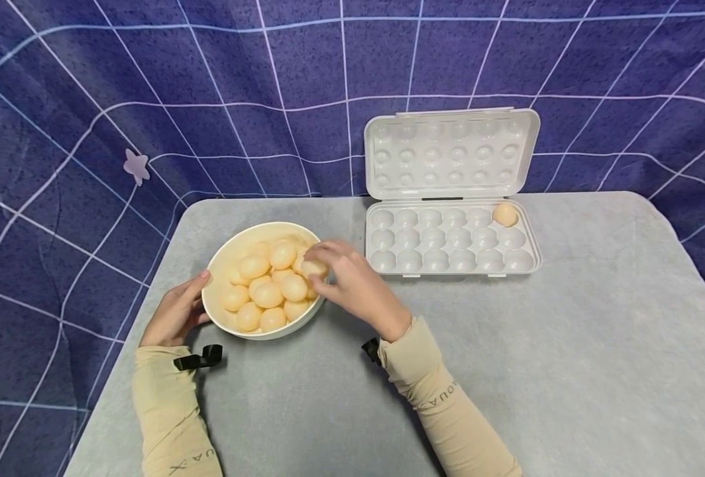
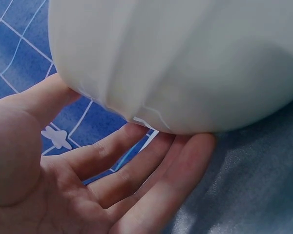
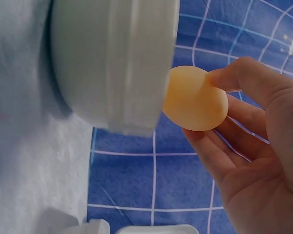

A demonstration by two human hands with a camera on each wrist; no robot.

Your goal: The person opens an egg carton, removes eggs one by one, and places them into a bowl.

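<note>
A cream bowl [image 1: 215,311] heaped with pale eggs [image 1: 267,295] stands on the left part of the table. My left hand [image 1: 175,311] holds the bowl's left side, thumb at the rim. In the left wrist view the fingers [image 2: 195,153] reach the lower outside of the bowl [image 2: 185,63]. My right hand [image 1: 352,281] is at the bowl's right rim. It pinches one egg [image 3: 198,100] between thumb and fingertips, plainly seen in the right wrist view. The bowl's wall partly hides that egg there.
Behind and right of the bowl lies an open white egg carton [image 1: 448,268], its lid [image 1: 450,142] standing against the blue grid curtain [image 1: 305,66]. One egg [image 1: 505,214] sits in its back right cup. Grey table surface [image 1: 603,344] extends to the right.
</note>
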